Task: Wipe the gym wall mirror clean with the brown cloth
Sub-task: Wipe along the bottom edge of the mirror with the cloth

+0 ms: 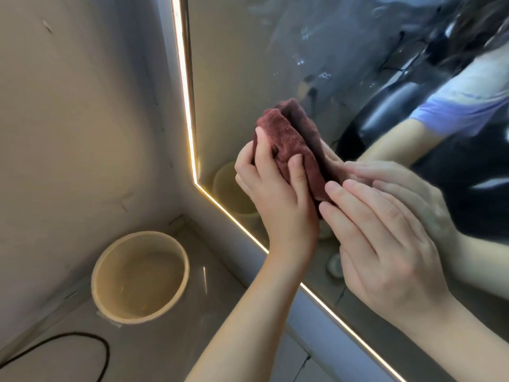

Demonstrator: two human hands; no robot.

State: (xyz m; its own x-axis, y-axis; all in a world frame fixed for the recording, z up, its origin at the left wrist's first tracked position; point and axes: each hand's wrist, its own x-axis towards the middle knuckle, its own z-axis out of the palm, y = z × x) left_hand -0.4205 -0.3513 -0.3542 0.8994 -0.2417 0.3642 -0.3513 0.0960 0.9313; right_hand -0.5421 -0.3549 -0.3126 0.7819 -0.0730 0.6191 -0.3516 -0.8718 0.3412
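From my head camera, looking down: my left hand point(278, 194) grips the brown cloth point(292, 139); my fingers point(296, 172) are curled round it and hold it bunched up against the mirror point(242, 64), near the bottom left corner, just beside the glowing light strip point(187, 106). My right hand point(385, 244) is flat with straight fingers; the tips touch the low edge of the cloth and hold nothing. I think the job is only partly done; higher up the glass has wet streaks and little spots, so that part needs more rubbing; the glass round the cloth looks smoother, but I cannot tell if it is really clean. The far right of the mirror is out of sight. On the floor in the corner sits a bucket point(176, 260) with water in it, and a black cable point(82, 339) lies near it.
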